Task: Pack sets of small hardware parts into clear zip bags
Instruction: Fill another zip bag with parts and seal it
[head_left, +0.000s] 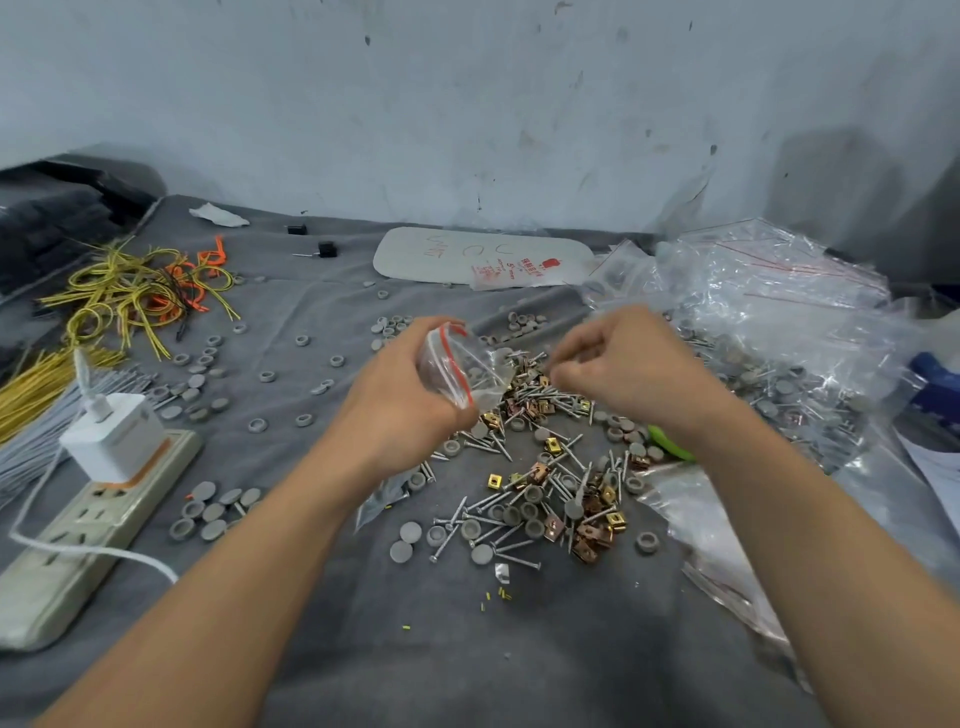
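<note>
A small clear zip bag (460, 366) with a red seal strip is being held tilted above the tabletop (322, 597), over a pile of screws, grey caps and brass clips (545, 483). The left grip (400, 400) is grasping it. The right grip (623, 364) is hovering just beside it, fingers curled; cannot tell whether it is pinching anything.

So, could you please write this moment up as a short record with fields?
left hand: holds a clear zip bag with a red seal
right hand: fingers curled close beside the bag; what it holds is hidden
loose parts: screws, grey caps and brass clips on the grey cloth
far left: power strip with white charger, yellow and orange wires
right: heap of clear bags
</note>
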